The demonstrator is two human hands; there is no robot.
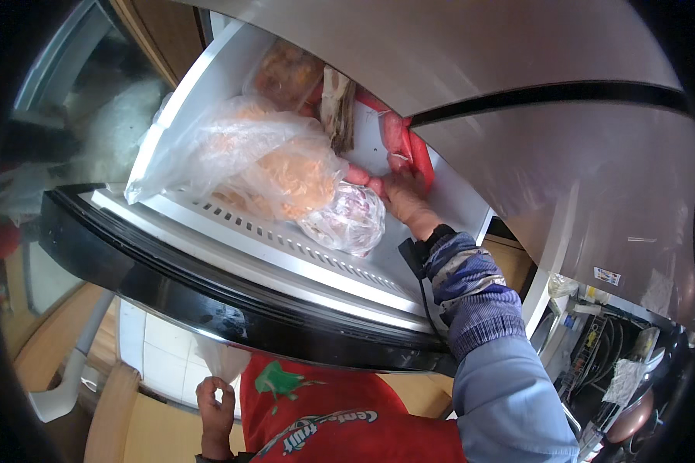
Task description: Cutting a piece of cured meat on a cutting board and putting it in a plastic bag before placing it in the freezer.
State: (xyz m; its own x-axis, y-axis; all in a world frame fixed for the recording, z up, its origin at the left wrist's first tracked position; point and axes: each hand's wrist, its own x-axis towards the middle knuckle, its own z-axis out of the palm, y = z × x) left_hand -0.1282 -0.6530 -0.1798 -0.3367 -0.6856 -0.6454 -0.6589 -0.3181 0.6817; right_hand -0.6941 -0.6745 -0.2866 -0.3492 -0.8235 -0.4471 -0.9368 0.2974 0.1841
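My right hand (404, 194) reaches into a pulled-out white freezer drawer (394, 266). It closes around a string of pink sausage links (356, 173), with part of the fingers hidden. Beside it, more links (392, 133) rest on a red plastic bag (420, 159) along the drawer's back side. A clear bag with a purplish frozen lump (350, 217) sits just left of this hand. Below the drawer front, my left hand (214, 414) pinches a thin translucent plastic bag (225, 362) between thumb and finger.
Also in the drawer are a bag of orange-coloured food (289, 173), a clear container (284, 72) and a brownish bone-like piece (337, 110). The black-edged drawer front (237, 312) lies between my hands. Kitchenware on a rack (596, 353) stands at right; a wooden chair (113, 411) is at lower left.
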